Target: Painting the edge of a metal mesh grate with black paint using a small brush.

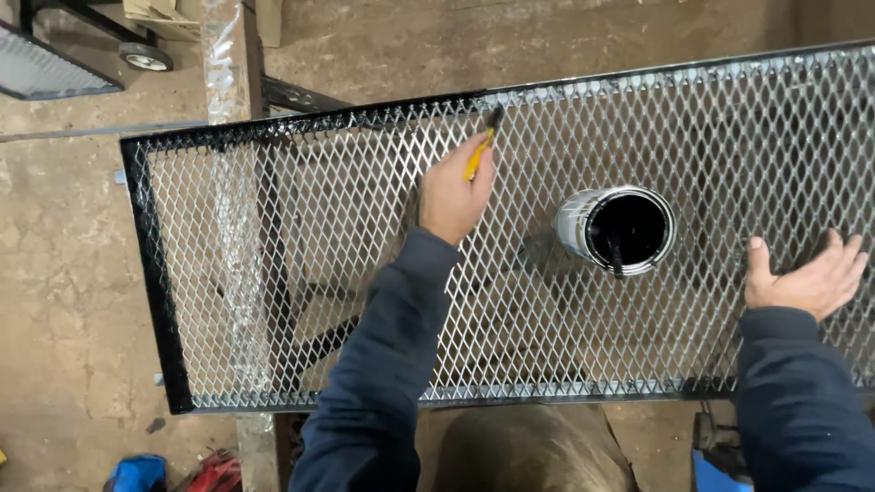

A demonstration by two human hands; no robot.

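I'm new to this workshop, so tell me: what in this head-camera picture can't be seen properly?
- Paintbrush: the left hand hides most of the yellow handle.
- Mesh panel: its right end is cut off by the picture edge.
- Paint can: the black paint's depth can't be judged.
- Right hand: its palm lies flat, hiding the mesh beneath.

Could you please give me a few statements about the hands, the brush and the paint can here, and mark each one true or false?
1. The left hand holds a yellow-handled brush at the far frame bar. True.
2. The right hand grips the paint can. False: it lies flat on the mesh panel, apart from the can.
3. The can stands open on the mesh, with black paint inside. True.
4. The near frame bar is fully black. False: much of it looks bare metal.
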